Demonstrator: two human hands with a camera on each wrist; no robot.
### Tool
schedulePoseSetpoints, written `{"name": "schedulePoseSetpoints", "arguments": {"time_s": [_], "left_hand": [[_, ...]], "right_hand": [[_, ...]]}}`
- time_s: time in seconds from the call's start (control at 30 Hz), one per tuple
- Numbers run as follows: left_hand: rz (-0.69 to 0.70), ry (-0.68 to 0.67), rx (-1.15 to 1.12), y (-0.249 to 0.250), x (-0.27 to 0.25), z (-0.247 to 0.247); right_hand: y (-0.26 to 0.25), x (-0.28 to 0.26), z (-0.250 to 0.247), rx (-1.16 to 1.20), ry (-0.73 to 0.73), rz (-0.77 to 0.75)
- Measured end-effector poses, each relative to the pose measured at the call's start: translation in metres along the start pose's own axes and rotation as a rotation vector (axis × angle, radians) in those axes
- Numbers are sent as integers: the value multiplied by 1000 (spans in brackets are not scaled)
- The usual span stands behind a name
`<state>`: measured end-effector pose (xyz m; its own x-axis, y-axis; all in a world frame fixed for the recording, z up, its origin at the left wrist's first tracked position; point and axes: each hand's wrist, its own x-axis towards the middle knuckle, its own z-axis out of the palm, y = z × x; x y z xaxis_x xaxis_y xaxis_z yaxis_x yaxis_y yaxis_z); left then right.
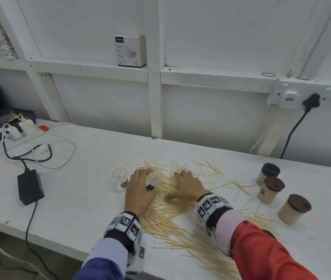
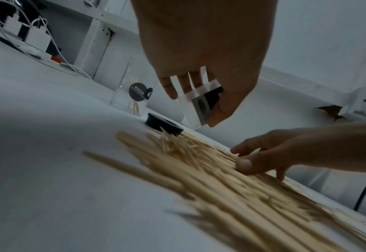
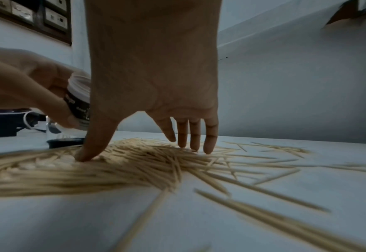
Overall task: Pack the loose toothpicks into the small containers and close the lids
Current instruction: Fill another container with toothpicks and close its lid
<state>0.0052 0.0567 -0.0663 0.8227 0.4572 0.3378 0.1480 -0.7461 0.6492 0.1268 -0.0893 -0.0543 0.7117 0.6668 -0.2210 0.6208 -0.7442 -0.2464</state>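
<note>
The left hand [image 1: 140, 188] has its grip clamped on a small clear container [image 1: 155, 179], fingers and thumb curled round it, tilted above the near-left edge of the toothpick pile; the wrist view shows the container [image 2: 201, 104] lifted off the counter [image 1: 84, 199], its dark label facing down; the right hand [image 1: 189, 185] lies just right of it with its grip apart, fingers [image 3: 207, 136] spread and straight, thumb and fingertips pressing down on the loose toothpicks [image 1: 172, 215]; the toothpicks spread over the middle of the counter, thickest near the hands and towards the near edge, thinner at the far and right sides; a black lid [image 2: 163, 125] lies on the counter at the far-left edge of the pile, touching some toothpicks; beyond it stands another clear container [image 1: 119, 174], lidless, with a few toothpicks inside; at the right stand three filled containers with their lids on, one black-lidded [image 1: 268, 174] farthest, two brown-lidded [image 1: 271, 189] [image 1: 294, 209] nearer; at the far left lie a black power adapter [image 1: 30, 186] and a power strip [image 1: 19, 132] with cables.
</note>
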Motion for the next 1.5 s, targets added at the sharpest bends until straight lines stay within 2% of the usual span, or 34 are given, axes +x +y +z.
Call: {"name": "schedulePoseSetpoints", "arguments": {"time_s": [0.1, 0.23, 0.47, 0.77, 0.97, 1.37, 1.5], "left_hand": [[24, -5, 84, -3, 1, 1], [57, -26, 180, -3, 1, 4], [152, -89, 326, -9, 8, -2], [144, -88, 321, 0, 10, 14], [130, -85, 323, -2, 10, 13], [151, -53, 302, -3, 9, 14], [137, -39, 292, 0, 8, 12]], "right_hand": [[-2, -1, 6, -89, -5, -14], [0, -4, 5, -84, 53, -69], [2, -8, 8, -125, 31, -103], [1, -2, 12, -112, 174, -134], [5, -6, 10, -111, 114, -176], [2, -12, 14, -270, 159, -205], [4, -12, 14, -258, 189, -179]]}}
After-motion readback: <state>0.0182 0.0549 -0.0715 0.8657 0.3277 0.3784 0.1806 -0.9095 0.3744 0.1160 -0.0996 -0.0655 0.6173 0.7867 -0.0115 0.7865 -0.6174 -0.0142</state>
